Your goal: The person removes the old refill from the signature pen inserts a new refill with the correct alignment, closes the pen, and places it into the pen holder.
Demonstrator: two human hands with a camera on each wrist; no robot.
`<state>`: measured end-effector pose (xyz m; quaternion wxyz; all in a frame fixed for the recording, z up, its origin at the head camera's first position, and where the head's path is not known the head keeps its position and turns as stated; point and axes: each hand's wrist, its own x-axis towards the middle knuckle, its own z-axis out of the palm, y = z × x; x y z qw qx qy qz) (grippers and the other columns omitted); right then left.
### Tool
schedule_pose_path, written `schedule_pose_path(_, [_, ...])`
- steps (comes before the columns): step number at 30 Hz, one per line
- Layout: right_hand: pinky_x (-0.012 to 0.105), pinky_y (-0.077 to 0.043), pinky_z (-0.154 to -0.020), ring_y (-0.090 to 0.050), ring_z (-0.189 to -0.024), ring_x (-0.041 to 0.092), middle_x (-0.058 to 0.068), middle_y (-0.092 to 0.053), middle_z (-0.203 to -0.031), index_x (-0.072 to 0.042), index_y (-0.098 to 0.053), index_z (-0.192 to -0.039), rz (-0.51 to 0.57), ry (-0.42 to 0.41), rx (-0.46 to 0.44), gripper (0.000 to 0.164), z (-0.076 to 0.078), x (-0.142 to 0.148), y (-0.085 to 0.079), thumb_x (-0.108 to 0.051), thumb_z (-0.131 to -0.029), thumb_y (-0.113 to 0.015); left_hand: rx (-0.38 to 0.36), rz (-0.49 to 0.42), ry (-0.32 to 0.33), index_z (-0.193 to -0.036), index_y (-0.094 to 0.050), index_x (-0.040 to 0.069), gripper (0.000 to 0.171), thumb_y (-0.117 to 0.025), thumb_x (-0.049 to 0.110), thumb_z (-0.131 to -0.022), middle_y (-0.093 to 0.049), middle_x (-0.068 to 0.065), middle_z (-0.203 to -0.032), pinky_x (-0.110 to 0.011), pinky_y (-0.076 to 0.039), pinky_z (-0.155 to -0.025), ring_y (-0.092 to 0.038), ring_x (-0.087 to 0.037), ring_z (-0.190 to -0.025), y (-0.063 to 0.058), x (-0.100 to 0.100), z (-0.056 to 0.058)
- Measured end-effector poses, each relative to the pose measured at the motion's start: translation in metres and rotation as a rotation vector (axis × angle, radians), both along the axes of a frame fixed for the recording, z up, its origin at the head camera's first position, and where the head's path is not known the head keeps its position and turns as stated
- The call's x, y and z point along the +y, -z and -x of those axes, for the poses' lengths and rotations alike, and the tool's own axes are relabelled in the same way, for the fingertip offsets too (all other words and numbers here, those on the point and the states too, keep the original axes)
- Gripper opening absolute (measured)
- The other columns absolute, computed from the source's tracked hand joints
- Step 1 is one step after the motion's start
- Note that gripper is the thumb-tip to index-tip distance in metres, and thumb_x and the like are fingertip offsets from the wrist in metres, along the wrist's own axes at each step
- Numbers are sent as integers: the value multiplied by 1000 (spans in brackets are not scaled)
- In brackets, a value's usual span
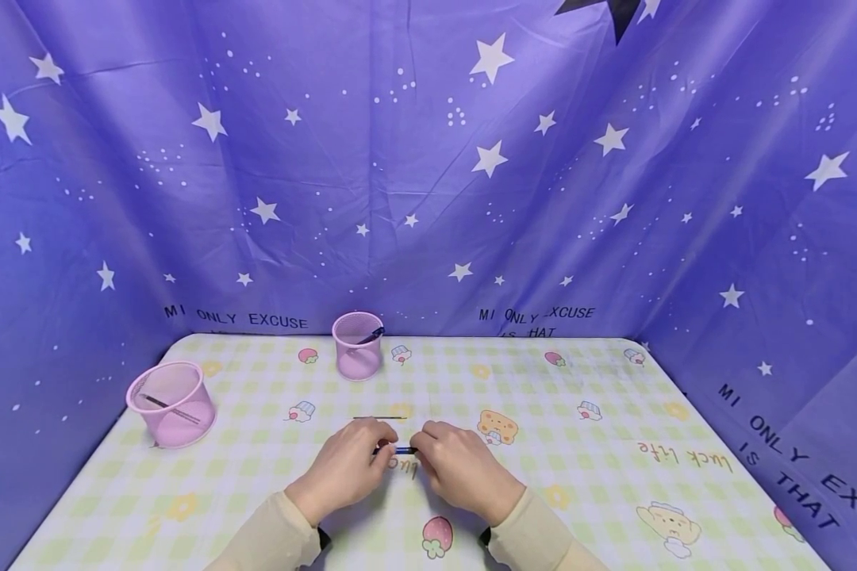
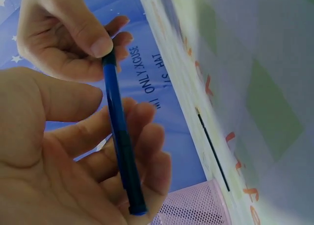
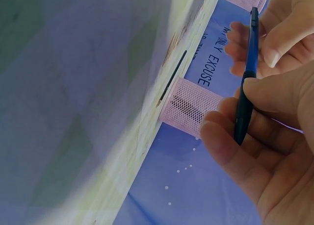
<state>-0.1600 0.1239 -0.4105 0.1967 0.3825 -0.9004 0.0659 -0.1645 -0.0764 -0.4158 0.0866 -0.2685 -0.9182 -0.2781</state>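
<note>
A blue pen with dark ends point(image 1: 404, 450) is held level between the two hands, just above the table. The right hand point(image 1: 464, 468) pinches its dark grip end between thumb and fingers, as the right wrist view shows. Across the relaxed fingers of the left hand point(image 1: 350, 460) lies the pen's clicker end point(image 2: 137, 210); the left thumb stands a little apart from the barrel. Beyond the hands, a thin dark pen refill point(image 1: 380, 417) with a yellowish tip lies on the tablecloth. It also appears as a dark refill point(image 3: 172, 78) in the right wrist view.
A pink mesh pen cup point(image 1: 359, 365) stands near the table's back edge with a dark pen inside. At the left, another pink mesh cup point(image 1: 182, 432) holds a dark thin pen-like item. The checked tablecloth point(image 1: 586, 484) meets purple star-printed curtains point(image 1: 414, 159) behind and at both sides.
</note>
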Motion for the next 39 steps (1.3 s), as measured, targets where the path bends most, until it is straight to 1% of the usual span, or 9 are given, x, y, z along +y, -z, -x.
schedule_pose_path(3, [24,-47,-56,-54,-69,7,-7,-57,-80,-15,-67,-89,2,1,3,7,0,0,0,-10,-84,-67,-29,17,23,-88,-70,13,11,-59,11,-91,-61,9,-82,-30,-48,-66,-55,-6,-74,0,-2,1])
schedule_pose_path(6, [24,-48,-57,-55,-70,7,-7,-58,-81,-15,-68,-90,2,4,4,8,0,0,1,-10,-84,-67,-77,22,45,-83,-69,13,15,-57,9,-91,-58,11,-76,-27,-43,-59,-50,-3,-65,-1,-4,2])
schedule_pose_path(10, [23,-48,-57,-55,-70,7,-7,-58,-81,-15,-68,-90,-1,1,4,8,1,0,2,-10,-84,-68,-103,22,58,-81,-68,14,16,-57,8,-91,-56,12,-73,-25,-41,-57,-47,-3,-62,-3,-5,2])
schedule_pose_path(15, [22,-46,-55,-53,-68,6,-7,-57,-80,-16,-66,-87,-4,-3,9,8,1,0,3,-10,-83,-68,-91,20,69,-82,-69,13,13,-60,7,-89,-60,10,-78,-27,-45,-61,-51,-3,-67,-3,-4,2])
schedule_pose_path(20, [22,-44,-54,-51,-66,6,-8,-55,-78,-16,-65,-84,-1,-8,8,8,1,0,3,-9,-83,-68,-56,1,67,-82,-70,14,12,-63,5,-87,-60,10,-79,-28,-47,-66,-53,-3,-72,-3,-4,3])
schedule_pose_path(24, [21,-43,-54,-49,-64,5,-8,-54,-76,-17,-65,-83,-1,-11,2,8,2,0,3,-10,-83,-68,-39,-18,62,-81,-69,14,11,-65,4,-84,-56,12,-76,-26,-45,-63,-50,-3,-69,-2,-3,2])
schedule_pose_path(29, [20,-42,-54,-47,-64,4,-8,-53,-76,-17,-65,-83,-4,-12,-9,8,2,0,3,-9,-84,-68,-39,-40,53,-79,-68,13,11,-68,3,-81,-52,12,-73,-23,-40,-59,-46,-3,-65,-1,-3,2])
schedule_pose_path(39, [19,-41,-53,-46,-63,4,-9,-53,-75,-17,-64,-82,-3,-13,-20,11,1,0,2,-7,-83,-67,-53,-81,61,-78,-68,12,12,-72,2,-79,-53,10,-74,-22,-42,-59,-47,-4,-65,-1,-2,3])
